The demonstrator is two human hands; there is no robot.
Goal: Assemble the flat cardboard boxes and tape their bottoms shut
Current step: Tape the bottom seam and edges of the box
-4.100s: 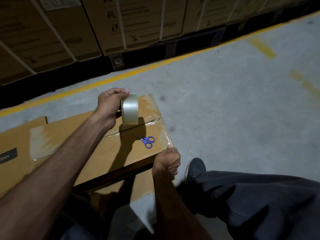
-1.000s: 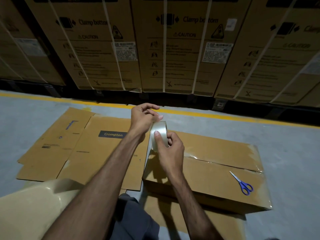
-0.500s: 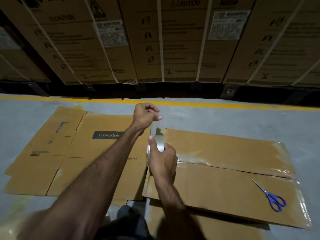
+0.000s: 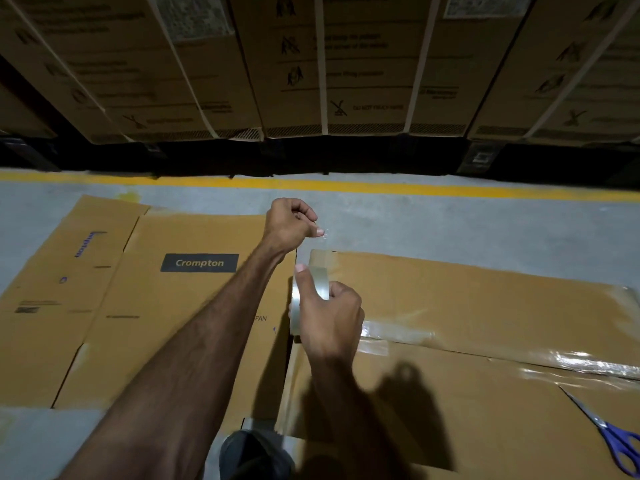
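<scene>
Tape roll: the clear tape roll (image 4: 309, 299) is sitting in the right hand (image 4: 330, 318), grip wrapped around it, at the left end of the assembled box (image 4: 485, 341).
Left hand: the left hand (image 4: 289, 223) is pinching the pulled-out tape end (image 4: 323, 236), above the box's far corner.
Flat box: a flattened "Crompton" carton (image 4: 138, 306) is lying just left — on the floor (image 4: 450, 226).
Scissors: blue-handled scissors (image 4: 616, 441) are resting on the box's right side.
Behind: strapped cartons (image 4: 346, 64) are standing beyond a yellow line (image 4: 381, 188).
Below: a dark shoe (image 4: 252, 455) is showing between the boxes.
</scene>
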